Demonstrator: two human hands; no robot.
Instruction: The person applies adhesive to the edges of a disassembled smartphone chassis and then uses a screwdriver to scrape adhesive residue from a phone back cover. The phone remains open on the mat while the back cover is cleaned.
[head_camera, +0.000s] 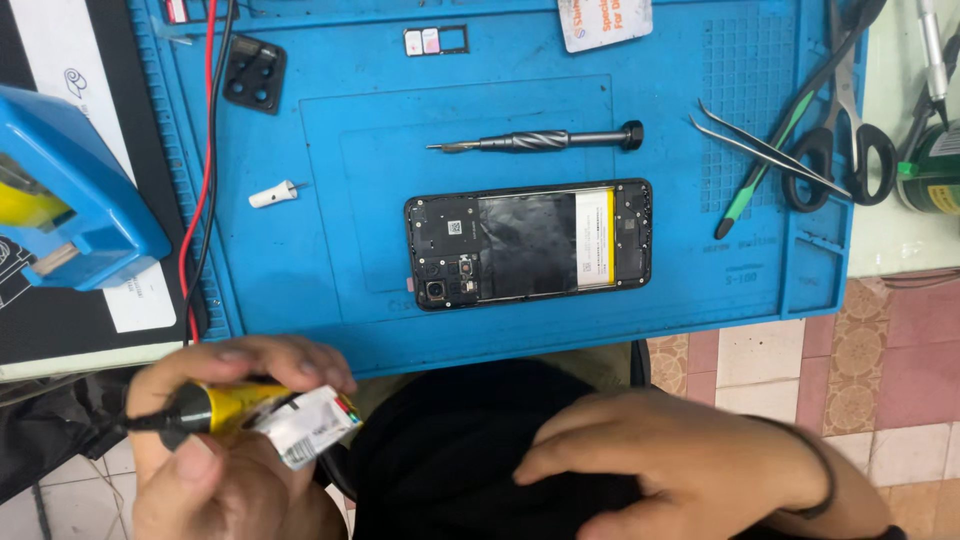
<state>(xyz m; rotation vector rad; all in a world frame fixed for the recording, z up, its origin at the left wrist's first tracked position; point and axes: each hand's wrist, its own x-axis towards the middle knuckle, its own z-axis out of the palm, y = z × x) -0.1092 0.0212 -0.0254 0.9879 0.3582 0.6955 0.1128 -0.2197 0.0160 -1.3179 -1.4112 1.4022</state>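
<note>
At seven o'clock the left hand (215, 440) is closed around one yellow glue tube with a black nozzle and white label (255, 410), off the front edge of the desk, while the right hand (660, 455) at five o'clock lies flat and empty, fingers spread, on black cloth (470, 440). On the blue silicone work mat (330, 270), at centre, lies one opened black phone with its back cover off (528, 243). One black spiral-grip screwdriver (540, 140) lies at twelve o'clock, with one pair of steel tweezers (765, 150) and one pair of black-handled scissors (845, 140) at two o'clock.
</note>
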